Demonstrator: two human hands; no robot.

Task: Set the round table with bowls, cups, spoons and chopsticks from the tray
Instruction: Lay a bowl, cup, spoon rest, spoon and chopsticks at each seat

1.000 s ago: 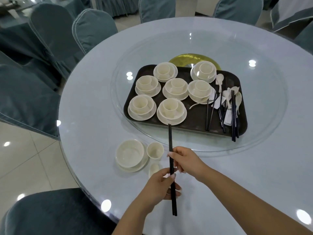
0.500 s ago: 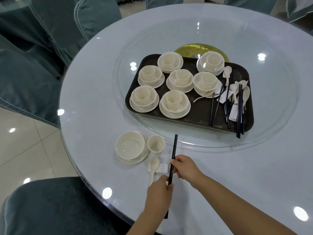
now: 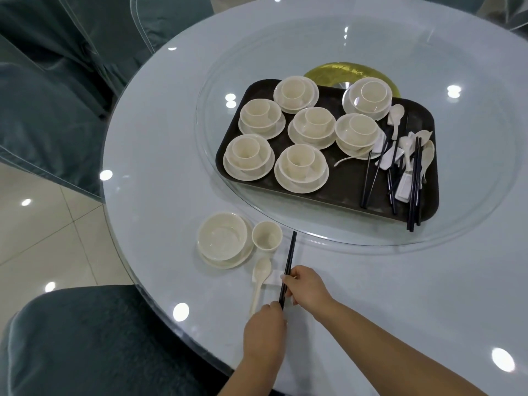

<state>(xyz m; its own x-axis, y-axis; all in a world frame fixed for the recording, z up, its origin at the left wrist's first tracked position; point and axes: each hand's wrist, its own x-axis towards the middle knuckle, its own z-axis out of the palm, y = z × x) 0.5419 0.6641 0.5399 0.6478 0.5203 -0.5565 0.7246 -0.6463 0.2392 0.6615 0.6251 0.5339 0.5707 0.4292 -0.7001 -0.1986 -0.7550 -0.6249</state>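
Observation:
A pair of black chopsticks (image 3: 289, 258) lies over a small white rest (image 3: 274, 277) at the near table edge. My right hand (image 3: 308, 287) pinches them near the middle. My left hand (image 3: 264, 335) holds their near end, which it hides. Left of them lie a cream spoon (image 3: 260, 277), a cup (image 3: 267, 235) and a bowl on a saucer (image 3: 223, 238). The dark tray (image 3: 343, 181) on the glass turntable carries several bowl-and-cup sets (image 3: 301, 168), more chopsticks (image 3: 414, 187) and spoons (image 3: 397, 121).
The round table (image 3: 160, 155) has a glass turntable (image 3: 471, 195) with a gold centre (image 3: 340, 71). Teal-covered chairs stand at the near left (image 3: 85, 338) and along the far left (image 3: 43, 110). Tiled floor shows at left.
Both hands have drawn the chopsticks toward me and down onto the rest beside the spoon. The view has shifted down and left.

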